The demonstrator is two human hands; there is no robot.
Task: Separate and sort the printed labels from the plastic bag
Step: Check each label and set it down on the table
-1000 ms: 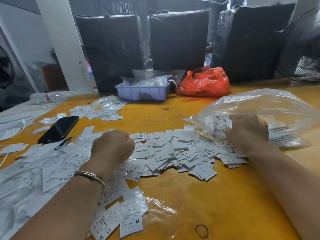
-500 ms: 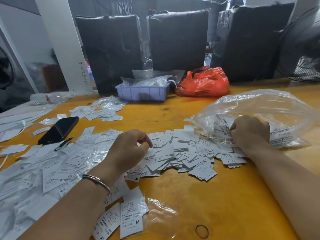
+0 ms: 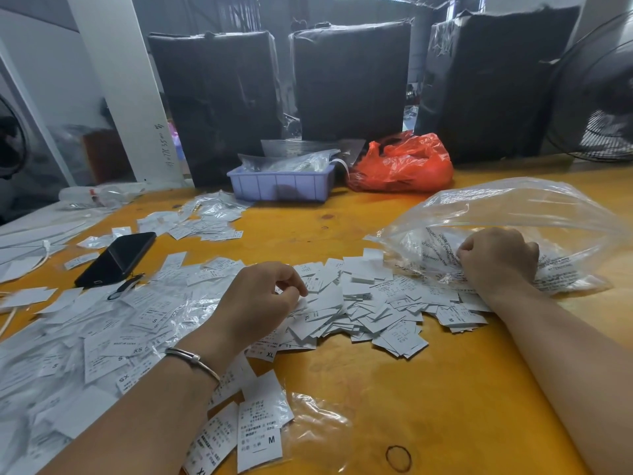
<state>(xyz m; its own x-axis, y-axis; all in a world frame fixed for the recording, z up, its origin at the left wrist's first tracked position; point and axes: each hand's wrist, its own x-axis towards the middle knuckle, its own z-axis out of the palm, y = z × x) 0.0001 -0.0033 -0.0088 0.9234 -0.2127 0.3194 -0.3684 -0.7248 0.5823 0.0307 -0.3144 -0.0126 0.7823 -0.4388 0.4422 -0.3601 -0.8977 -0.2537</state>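
Orange table (image 3: 394, 389), scattered labels (image 3: 359, 303), black wrapped bales (image 3: 349, 80) behind

It looked like a garment packing workshop: a worn yellow worktable (image 3: 394, 389) was strewn with printed size labels (image 3: 370, 303), three black-wrapped bales (image 3: 349, 80) stood behind it, and a fan (image 3: 596, 97) sat beside a parts bin (image 3: 281, 185).

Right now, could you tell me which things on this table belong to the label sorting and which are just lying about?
Job: clear plastic bag, label pile, left hand, right hand.
Lying about: phone, blue tray, red bag, rubber band.
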